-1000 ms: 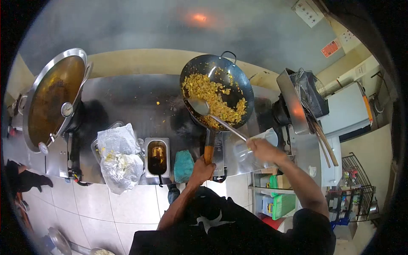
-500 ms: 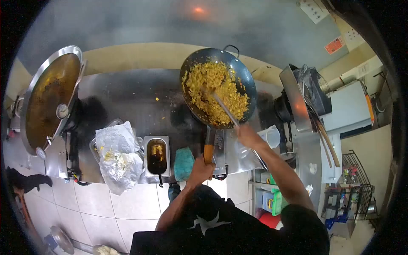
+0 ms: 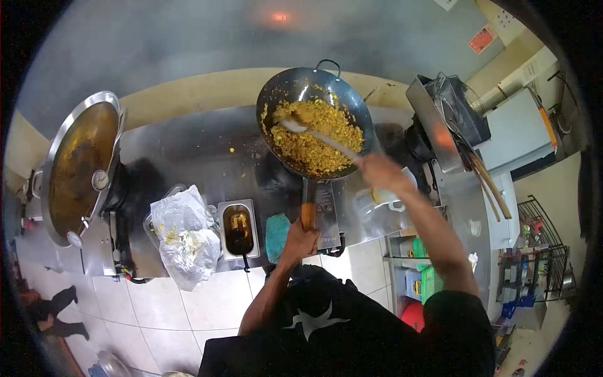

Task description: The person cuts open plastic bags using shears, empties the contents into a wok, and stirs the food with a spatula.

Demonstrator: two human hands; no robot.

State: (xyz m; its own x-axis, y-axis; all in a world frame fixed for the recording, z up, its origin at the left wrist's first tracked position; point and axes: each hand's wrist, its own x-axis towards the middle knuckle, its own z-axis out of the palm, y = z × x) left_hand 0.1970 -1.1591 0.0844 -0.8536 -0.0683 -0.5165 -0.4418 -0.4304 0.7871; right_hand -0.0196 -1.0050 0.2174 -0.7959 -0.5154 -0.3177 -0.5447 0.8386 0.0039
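My left hand [image 3: 303,242] is wrapped round the wooden handle [image 3: 308,215] of a dark wok [image 3: 361,122], close to the counter's front edge. Yellow-brown fried rice [image 3: 320,141] lies in the wok. My right hand [image 3: 384,173], a little blurred, grips the long metal ladle [image 3: 333,143] to the right of the wok. The ladle's bowl touches the rice at the left side. A teal cloth [image 3: 277,237] lies just left of my left hand. Beside it stands a steel container of dark liquid [image 3: 238,229].
A large pan of brown liquid with dial thermometers [image 3: 85,166] stands at the left. Crumpled foil and plastic [image 3: 188,251] lie on the counter [image 3: 188,135]. At the right are a plastic jug [image 3: 370,202] and a steel bin of utensils [image 3: 433,125]. Another person's legs [image 3: 59,311] show at lower left.
The ladle has swung to the upper left of the rice, and my right hand has moved up and slightly right. The whole view has shifted a little. My left hand still holds the handle.
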